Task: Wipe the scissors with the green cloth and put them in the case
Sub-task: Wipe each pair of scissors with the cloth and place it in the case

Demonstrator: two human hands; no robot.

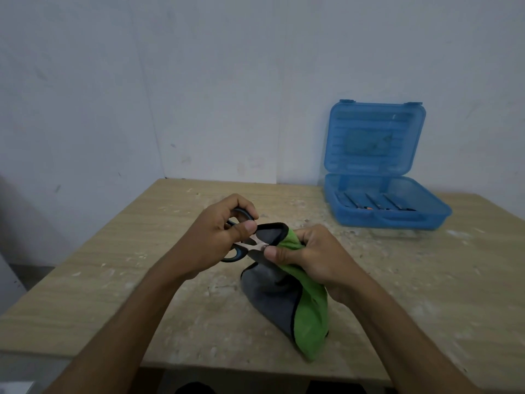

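Note:
My left hand (220,237) grips the black-and-blue handles of the scissors (252,245), held above the table's middle. My right hand (308,258) pinches the green cloth (309,317), grey on its other side, wrapped round the scissor blades, which are hidden inside it. Only a short metal stretch near the pivot shows between my two thumbs. The cloth hangs down from my right hand to the tabletop. The blue translucent case (383,217) stands open at the back right, its lid leaning against the wall.
The wooden table (119,280) is scuffed with pale marks. Several dark slim tools lie in the case's bottom half. A white wall rises right behind the table. The table's near edge runs just under my forearms.

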